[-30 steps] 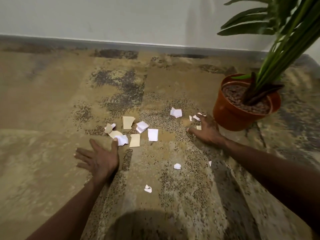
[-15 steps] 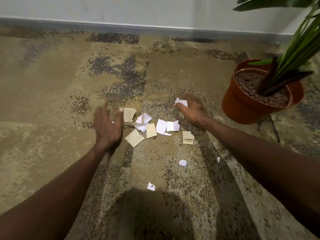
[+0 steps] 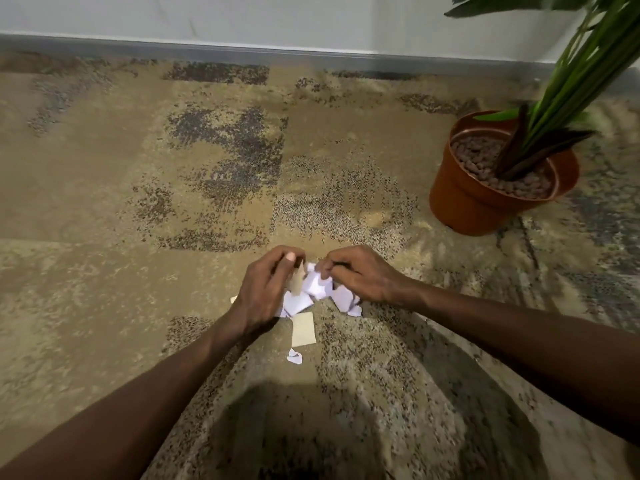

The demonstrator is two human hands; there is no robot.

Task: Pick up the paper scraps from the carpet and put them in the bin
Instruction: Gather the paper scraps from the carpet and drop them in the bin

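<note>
Paper scraps (image 3: 317,289) bunched between left hand (image 3: 265,289) and right hand (image 3: 360,275), both gripping; no writing legible.

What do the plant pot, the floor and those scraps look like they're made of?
Plant pot: probably plastic, with smooth, even terracotta-orange walls and a faint sheen; fired clay is possible.
Carpet: short-pile textile, matte, with a speckled tan and dark weave.
Scraps: thin paper, matte white, creased and torn at the edges. The tan square looks like paper too, lying flat.
</note>
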